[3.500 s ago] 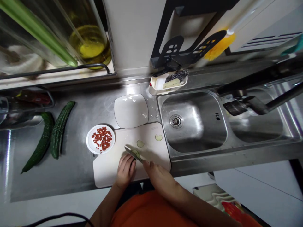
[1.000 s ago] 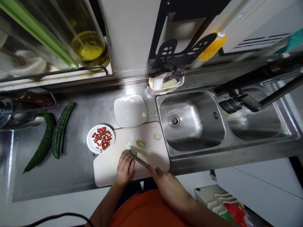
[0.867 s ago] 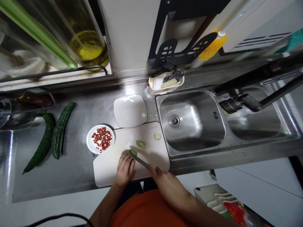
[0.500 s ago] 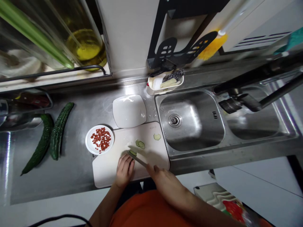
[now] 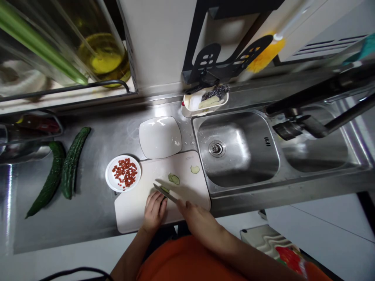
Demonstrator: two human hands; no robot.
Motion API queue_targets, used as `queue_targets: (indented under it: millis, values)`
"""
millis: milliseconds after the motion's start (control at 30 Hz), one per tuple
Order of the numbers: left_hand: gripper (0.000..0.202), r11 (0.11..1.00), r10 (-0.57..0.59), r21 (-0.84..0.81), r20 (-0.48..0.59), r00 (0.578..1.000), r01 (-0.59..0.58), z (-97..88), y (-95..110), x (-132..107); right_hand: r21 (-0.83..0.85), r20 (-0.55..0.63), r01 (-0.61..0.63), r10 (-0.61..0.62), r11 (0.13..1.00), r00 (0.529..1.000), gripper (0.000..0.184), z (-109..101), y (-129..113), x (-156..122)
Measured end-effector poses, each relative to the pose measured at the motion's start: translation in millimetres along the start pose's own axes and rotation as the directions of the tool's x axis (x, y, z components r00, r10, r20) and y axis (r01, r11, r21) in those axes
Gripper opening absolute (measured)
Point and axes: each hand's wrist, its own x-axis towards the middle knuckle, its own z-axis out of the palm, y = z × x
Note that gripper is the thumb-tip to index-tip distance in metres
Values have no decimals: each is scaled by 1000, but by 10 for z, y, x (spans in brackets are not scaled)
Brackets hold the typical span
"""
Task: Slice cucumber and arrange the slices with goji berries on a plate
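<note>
On the white cutting board (image 5: 131, 210), my left hand (image 5: 154, 208) is curled with bent fingers over a cucumber piece, most of it hidden beneath the hand. My right hand (image 5: 193, 216) grips a knife (image 5: 172, 198), whose blade lies slantwise just beyond my left fingertips. Against the far side of the blade shows a green-edged cucumber slice (image 5: 165, 189). A few overlapping cut slices (image 5: 174, 178) lie farther up the board. One pale slice (image 5: 195, 169) rests apart near the board's right edge.
A round white plate (image 5: 109, 180) of diced red pieces sits at the board's left corner. Behind the board is a square white plate (image 5: 160, 136). Two whole cucumbers (image 5: 74, 162) lie left. A sink (image 5: 243, 152) with a black faucet (image 5: 301, 127) is right.
The knife blade has shifted slightly, its tip now showing farther out to the left of the slice. My right hand moved a little left and up; my left hand stays put.
</note>
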Motion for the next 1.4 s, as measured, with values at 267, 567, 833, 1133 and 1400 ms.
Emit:
queue_targets:
  millis: [267,567,833,1133,1400]
  values:
    - [26,1000,-18,-3,6,1000,18,15,-24,-20,-46,5,-18,18,999,1000,41,44,-51,104]
    - [27,1000,-21,-4,18,1000,21,8,-16,-4,-59,-16,-42,41,997,999,36,47,-120,248]
    - [29,1000,-11,7,16,1000,11,16,-24,-19,1,-23,1,-1,1000,1000,34,194,-64,374]
    - [30,999,-42,-19,40,998,43,5,-20,-40,0,-31,-16,16,1000,999,42,138,-9,266]
    - [29,1000,-16,-15,-4,1000,16,16,-27,-46,-99,14,-52,54,994,998,47,-1,34,-165]
